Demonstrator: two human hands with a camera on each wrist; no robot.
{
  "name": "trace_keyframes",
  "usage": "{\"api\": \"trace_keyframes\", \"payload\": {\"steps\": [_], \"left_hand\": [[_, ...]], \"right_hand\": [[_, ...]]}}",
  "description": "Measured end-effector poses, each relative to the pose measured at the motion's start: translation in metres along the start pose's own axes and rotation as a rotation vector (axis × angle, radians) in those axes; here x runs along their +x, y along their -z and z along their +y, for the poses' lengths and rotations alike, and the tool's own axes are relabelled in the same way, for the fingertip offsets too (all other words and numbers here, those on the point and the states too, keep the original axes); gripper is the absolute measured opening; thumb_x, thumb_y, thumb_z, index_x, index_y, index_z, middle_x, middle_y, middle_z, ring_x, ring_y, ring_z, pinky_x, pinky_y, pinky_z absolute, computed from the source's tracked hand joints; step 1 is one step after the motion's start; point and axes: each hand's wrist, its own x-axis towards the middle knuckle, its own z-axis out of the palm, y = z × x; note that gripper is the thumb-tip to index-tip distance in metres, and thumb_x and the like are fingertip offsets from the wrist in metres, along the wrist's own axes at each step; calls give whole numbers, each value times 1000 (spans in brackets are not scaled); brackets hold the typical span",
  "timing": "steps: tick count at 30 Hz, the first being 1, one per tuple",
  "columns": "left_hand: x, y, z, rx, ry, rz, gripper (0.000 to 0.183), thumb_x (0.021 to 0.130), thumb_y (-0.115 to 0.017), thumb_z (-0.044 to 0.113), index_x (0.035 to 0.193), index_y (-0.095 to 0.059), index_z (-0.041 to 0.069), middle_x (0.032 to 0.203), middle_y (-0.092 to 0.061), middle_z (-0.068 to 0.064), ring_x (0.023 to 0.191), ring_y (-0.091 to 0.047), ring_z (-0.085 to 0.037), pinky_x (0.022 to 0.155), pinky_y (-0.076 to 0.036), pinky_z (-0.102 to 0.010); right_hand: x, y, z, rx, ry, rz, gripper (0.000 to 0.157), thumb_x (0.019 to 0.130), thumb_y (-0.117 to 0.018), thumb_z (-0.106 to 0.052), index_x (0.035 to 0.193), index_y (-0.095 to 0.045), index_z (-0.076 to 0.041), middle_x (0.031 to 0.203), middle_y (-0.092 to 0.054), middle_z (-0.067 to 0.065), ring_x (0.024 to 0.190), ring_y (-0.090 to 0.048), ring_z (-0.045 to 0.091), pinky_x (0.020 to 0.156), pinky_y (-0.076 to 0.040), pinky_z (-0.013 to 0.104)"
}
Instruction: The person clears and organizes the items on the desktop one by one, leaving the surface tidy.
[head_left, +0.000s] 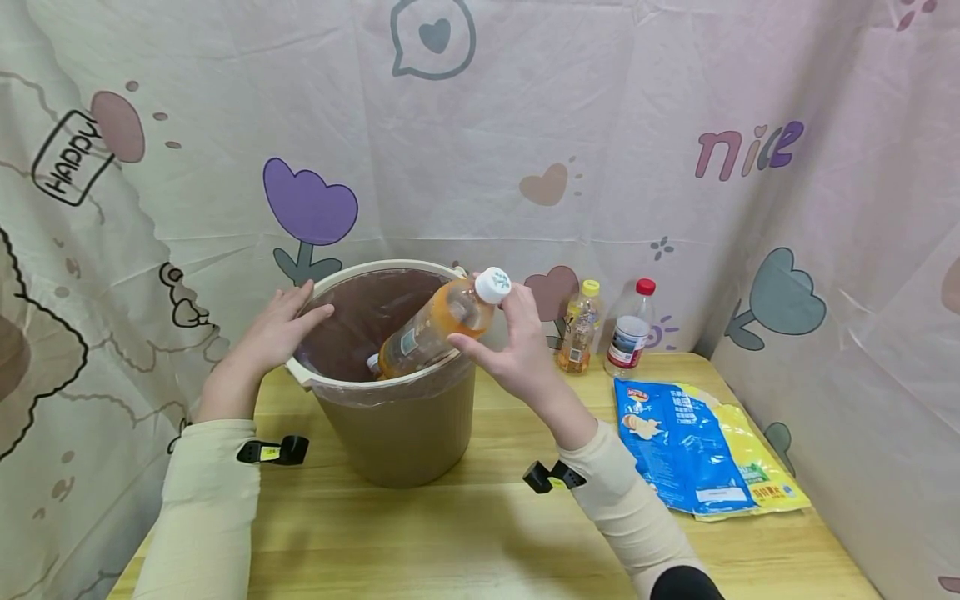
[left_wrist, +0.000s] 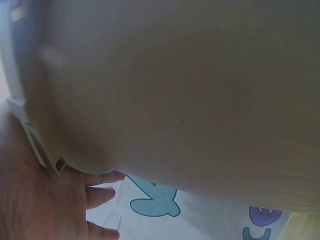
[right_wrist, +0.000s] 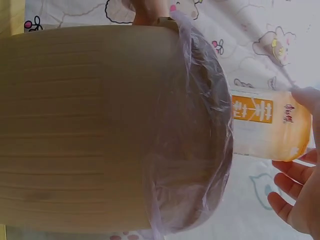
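My right hand (head_left: 517, 346) holds a clear plastic bottle (head_left: 420, 333) with a white cap and orange bands, gripping it near its cap end. The bottle slants down over the near right rim into a beige trash bin (head_left: 397, 442) lined with a clear bag (right_wrist: 200, 185). A small white piece (head_left: 372, 363) shows at the bottle's lower end; what it belongs to is unclear. On the bin's left rim rests my left hand (head_left: 281, 327), thumb over the inside. In the left wrist view, its fingers (left_wrist: 100, 197) extend straight along the outside.
Behind on the right stand a yellow-capped bottle (head_left: 579, 329) and a red-capped bottle (head_left: 632, 329). Blue and yellow snack bags (head_left: 682, 442) lie flat in front of them on the wooden table (head_left: 450, 542). Printed cloth (head_left: 465, 167) hangs round the table's back and sides.
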Motion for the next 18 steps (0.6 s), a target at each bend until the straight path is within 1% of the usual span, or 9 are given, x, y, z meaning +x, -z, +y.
{"api": "trace_keyframes", "payload": {"steps": [3,8,13,18], "left_hand": [[0,0,0,-3,-1,1,79,101,-28,56,156,0,6,160,0,-28,147,13,-50,112,0,-74],[0,-1,0,-11,2,3,79,101,-29,56,156,0,7,160,-1,-27,147,13,-49,112,0,-74],[0,-1,1,-18,2,5,79,101,-29,56,156,0,7,160,0,-27,147,14,-49,111,0,-75],[-1,0,2,-24,5,3,79,101,-29,56,156,0,7,160,1,-28,147,14,-49,111,0,-75]], "right_hand": [[1,-3,0,-29,53,-22,79,85,-52,-71,126,-56,-4,119,-62,11,113,-48,28,97,-39,43],[1,-7,2,-54,122,-51,70,90,-49,-67,122,-59,-5,109,-65,9,110,-53,26,98,-39,42],[1,-8,2,-61,156,-55,65,92,-49,-63,123,-60,-7,107,-67,6,110,-55,23,101,-39,42],[-1,-5,4,-75,155,-54,64,93,-49,-62,122,-61,-6,109,-67,7,111,-55,24,102,-38,43]]}}
